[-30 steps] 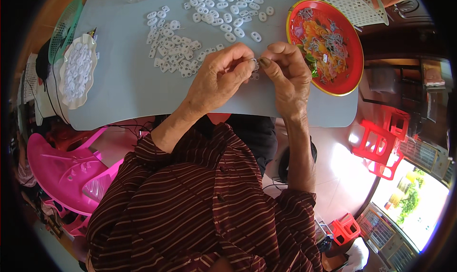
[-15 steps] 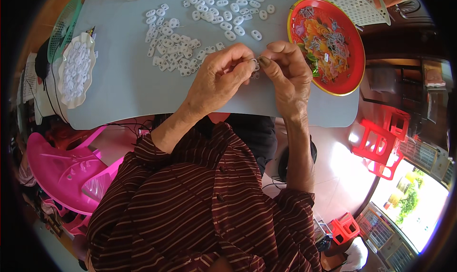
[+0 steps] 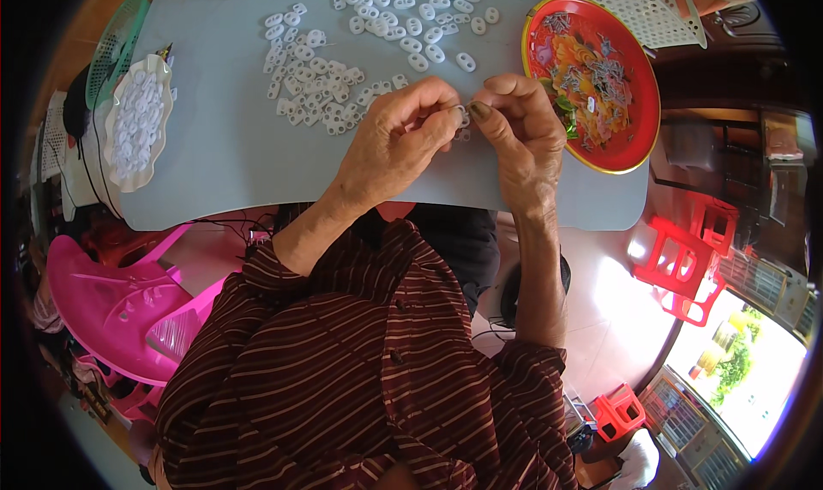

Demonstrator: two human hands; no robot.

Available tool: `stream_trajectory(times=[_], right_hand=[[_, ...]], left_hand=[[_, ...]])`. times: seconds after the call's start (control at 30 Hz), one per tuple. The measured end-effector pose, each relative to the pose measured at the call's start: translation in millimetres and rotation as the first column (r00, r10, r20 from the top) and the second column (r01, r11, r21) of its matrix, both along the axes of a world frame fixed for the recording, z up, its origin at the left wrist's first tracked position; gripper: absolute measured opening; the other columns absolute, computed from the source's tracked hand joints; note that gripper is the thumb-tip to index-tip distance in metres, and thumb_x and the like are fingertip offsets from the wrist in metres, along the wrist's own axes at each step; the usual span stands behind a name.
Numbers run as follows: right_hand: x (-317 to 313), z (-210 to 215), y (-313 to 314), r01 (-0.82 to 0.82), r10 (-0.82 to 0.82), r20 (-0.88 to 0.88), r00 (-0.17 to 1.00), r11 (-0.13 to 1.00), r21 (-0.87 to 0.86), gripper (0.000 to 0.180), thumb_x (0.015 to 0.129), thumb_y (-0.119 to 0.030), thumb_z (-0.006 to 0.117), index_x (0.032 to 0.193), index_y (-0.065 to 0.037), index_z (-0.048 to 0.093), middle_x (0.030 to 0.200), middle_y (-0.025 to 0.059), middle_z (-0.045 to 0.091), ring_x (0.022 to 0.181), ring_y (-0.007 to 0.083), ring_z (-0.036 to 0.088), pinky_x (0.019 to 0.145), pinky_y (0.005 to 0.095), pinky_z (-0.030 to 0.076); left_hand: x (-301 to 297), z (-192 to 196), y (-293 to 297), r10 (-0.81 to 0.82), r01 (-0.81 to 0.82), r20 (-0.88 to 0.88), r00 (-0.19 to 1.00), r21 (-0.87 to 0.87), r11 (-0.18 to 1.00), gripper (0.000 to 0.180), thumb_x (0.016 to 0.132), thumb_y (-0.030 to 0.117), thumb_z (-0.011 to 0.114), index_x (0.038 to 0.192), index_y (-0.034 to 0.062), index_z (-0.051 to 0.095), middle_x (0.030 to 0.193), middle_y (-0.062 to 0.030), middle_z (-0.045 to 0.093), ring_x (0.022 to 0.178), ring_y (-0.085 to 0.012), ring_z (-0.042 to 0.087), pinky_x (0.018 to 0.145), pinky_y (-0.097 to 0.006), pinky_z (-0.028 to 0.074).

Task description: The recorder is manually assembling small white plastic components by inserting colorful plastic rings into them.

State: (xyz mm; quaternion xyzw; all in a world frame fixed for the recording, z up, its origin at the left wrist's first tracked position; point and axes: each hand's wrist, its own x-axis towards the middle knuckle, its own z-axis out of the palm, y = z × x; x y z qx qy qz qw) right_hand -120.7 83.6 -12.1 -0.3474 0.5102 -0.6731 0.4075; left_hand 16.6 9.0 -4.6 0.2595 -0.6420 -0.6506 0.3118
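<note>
Little has shifted since the earlier frame: both hands remain together over the near middle of the grey bench point(image 3: 223, 156), fingertips meeting at the same spot, and the loose pieces around them lie as before.

The left hand point(image 3: 399, 143) is closed to a pinch, thumb and forefinger pressed on a small white oval piece point(image 3: 460, 113) held just above the bench. The right hand point(image 3: 523, 134) is curled in from the other side, its thumb tip and forefinger touching the same piece; it may also hold something thin and metallic against it, but that is too small to tell. Both sets of fingers are nearly shut, with only the piece between them.

Beyond the hands, a scatter of white oval pieces point(image 3: 317, 83) spreads across the bench toward the far edge. A red tray point(image 3: 639, 134) with a flowered pattern and a litter of small metal bits sits just right of the right hand. At the left edge a pale dish point(image 3: 116, 160) is heaped with more white pieces, beside a green basket point(image 3: 116, 44).

The likely slip is the piece itself: held only by fingertips, it could pop out under uneven pressure and drop among the identical ones beneath, or roll off the near edge to the floor. The right wrist is also near the tray rim, so a wide movement could nudge it.
</note>
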Motion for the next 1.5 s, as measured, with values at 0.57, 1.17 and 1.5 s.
stream_trajectory(times=[0.57, 1.17, 1.5], right_hand=[[2.1, 1.5, -0.2, 0.012, -0.012, 0.014, 1.0, 1.0, 0.005, 0.021, 0.084, 0.0, 0.063, 0.103, -0.003, 0.054, 0.086, 0.0003, 0.06, 0.08, 0.0069, 0.055, 0.075, 0.0205, 0.044], [3.2, 4.4, 1.1, -0.049, 0.05, -0.062, 0.997, 0.999, 0.019, 0.009, 0.085, 0.0, 0.062, 0.093, 0.003, 0.058, 0.083, 0.0037, 0.061, 0.075, 0.0091, 0.056, 0.07, 0.023, 0.048], [4.4, 6.4, 2.9, -0.045, 0.06, -0.167, 0.984, 0.995, 0.092, 0.013, 0.087, -0.01, 0.063, 0.086, 0.002, 0.059, 0.074, 0.0016, 0.059, 0.065, 0.0061, 0.051, 0.058, 0.0193, 0.041]], left_hand=[[-0.5, -0.7, 0.8, 0.002, -0.002, -0.026, 1.0, 0.0, 1.0, 0.009, 0.088, 0.008, 0.052, 0.083, 0.0005, 0.053, 0.064, 0.0017, 0.049, 0.057, -0.0031, 0.042, 0.051, -0.019, 0.037], [1.1, -2.0, 2.2, 0.02, -0.018, -0.087, 0.996, 0.026, 1.0, 0.009, 0.088, 0.008, 0.053, 0.084, 0.0005, 0.054, 0.066, 0.0022, 0.05, 0.058, -0.003, 0.044, 0.052, -0.019, 0.037], [6.3, 1.1, 1.0, -0.028, 0.026, -0.027, 0.999, -0.091, 0.995, 0.011, 0.088, 0.01, 0.053, 0.082, 0.0006, 0.053, 0.064, 0.0011, 0.051, 0.058, -0.0041, 0.045, 0.052, -0.021, 0.038]])
